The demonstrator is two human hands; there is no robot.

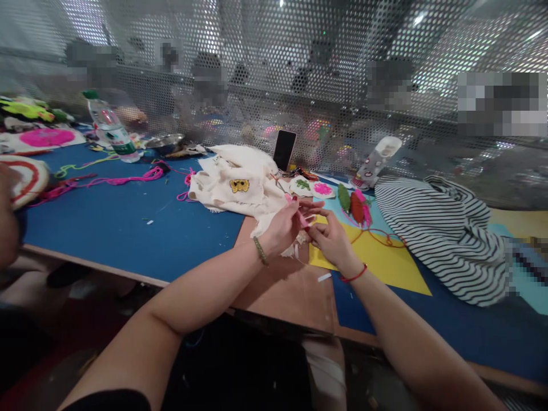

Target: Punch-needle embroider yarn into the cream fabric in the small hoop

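Note:
A slim pink stick-like object point(302, 220) is between my two hands above the table; its exact kind cannot be made out. My left hand point(285, 224) is closed around it, palm partly turned up. The fingers of my right hand point(329, 235) pinch at its lower end, close against the left fingers. Just beyond lies a crumpled cream cloth point(214, 185) with a gold and black embroidered patch point(239, 186). Frayed pale scraps point(295, 246) show under my hands.
Yellow sheet point(385, 260) and striped fabric point(445, 240) lie right. Green and red yarn bundles point(357, 206) sit behind, near a phone point(285, 149) and a pale bottle point(377, 162). Pink yarn point(124, 180), a water bottle point(113, 131) and a metal bowl point(165, 144) are left, beside another person's arm point(7, 217).

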